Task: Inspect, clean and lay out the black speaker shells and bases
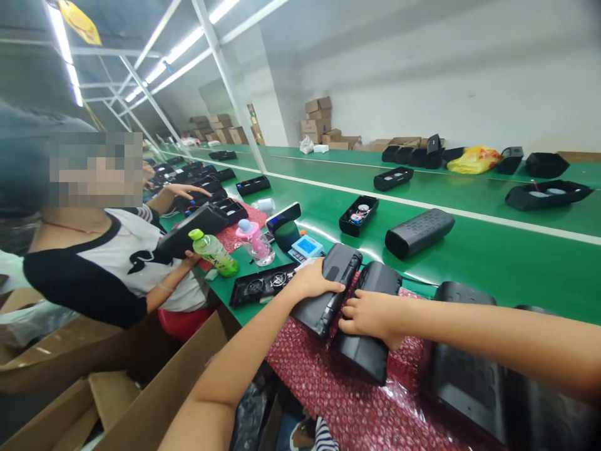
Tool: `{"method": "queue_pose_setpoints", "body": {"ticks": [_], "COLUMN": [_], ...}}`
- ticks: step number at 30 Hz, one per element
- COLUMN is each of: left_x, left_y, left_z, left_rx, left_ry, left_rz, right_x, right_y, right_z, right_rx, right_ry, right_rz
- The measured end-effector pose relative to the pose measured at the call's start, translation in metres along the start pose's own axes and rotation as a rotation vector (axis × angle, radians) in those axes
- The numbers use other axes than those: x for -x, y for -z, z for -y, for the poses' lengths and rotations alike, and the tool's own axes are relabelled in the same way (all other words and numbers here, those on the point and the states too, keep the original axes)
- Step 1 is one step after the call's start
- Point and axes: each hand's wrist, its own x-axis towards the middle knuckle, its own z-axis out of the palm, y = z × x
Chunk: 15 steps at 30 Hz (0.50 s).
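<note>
My left hand (313, 280) rests on top of a black plastic speaker shell (334, 285) that lies on red bubble wrap (347, 394) at the near edge of the green bench (493, 257). My right hand (370, 316) grips the edge of a second black shell (370, 341) lying right beside the first. Both shells are tilted and touch each other. Two more black housings (462, 376) lie under my right forearm.
A co-worker sits at the left holding a black shell (188, 235), with a green bottle (213, 252) and a pink-capped bottle (256, 241) next to it. A small scale (306, 247), a phone (283, 217), black trays and housings dot the bench. Cardboard boxes (141, 401) stand below left.
</note>
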Motion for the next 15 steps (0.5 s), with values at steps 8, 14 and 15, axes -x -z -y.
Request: {"method": "queue_pose_setpoints", "body": {"ticks": [8,14,15], "left_x": [0.001,0.001,0.002], "left_y": [-0.031,-0.03,-0.028], "left_z": [0.026,0.04,0.042], "left_rx": [0.265,0.674,0.744], "left_ry": [0.054,0.05,0.061], "left_rz": [0.057,0.232,0.273], "right_x": [0.001,0.03,0.032], "right_y": [-0.006,-0.078,-0.089], "right_z": [0.009,0.029,0.035], "right_rx": [-0.146,-0.83,-0.996], "right_ry": [-0.079,-0.988,-1.072], "right_rz": [-0.084,-0.442,-0.476]}}
